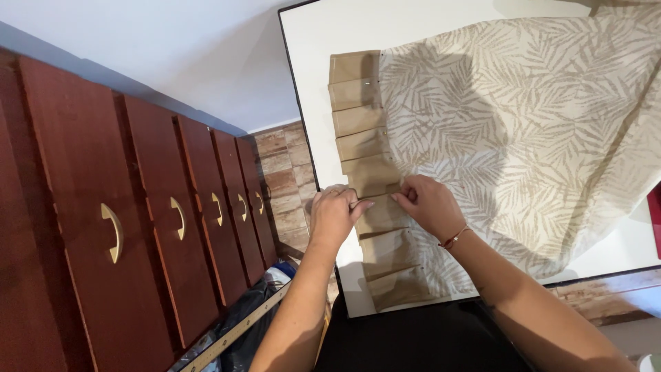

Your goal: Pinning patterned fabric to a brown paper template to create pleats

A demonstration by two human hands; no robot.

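Pleating going on here. Left hand pressed down on the tan pleated band, fingers together and flat, ring showing. Right hand curled in, fingertips pinching the edge of a fold right where the band meets the leaf-print fabric. Both hands close together, almost touching, about two thirds of the way down the strip.

Band runs along the left edge of the fabric, all spread out on a white tabletop with a dark rim. Several folds stacked above the hands, at least one with a small pin in it, a few more below.

To do this bit well, probably: keep the flat hand holding the previous fold so nothing slides, match the depth of the new fold to the neighbours, crease with the fingertips before letting go. Worth keeping the top edge lined up too, otherwise the row drifts.

No packages, labels or signs anywhere. Just reddish wooden cabinet doors with curved brass handles off to the left, brick-look floor below, a red thing at the far right edge, too cropped to tell.
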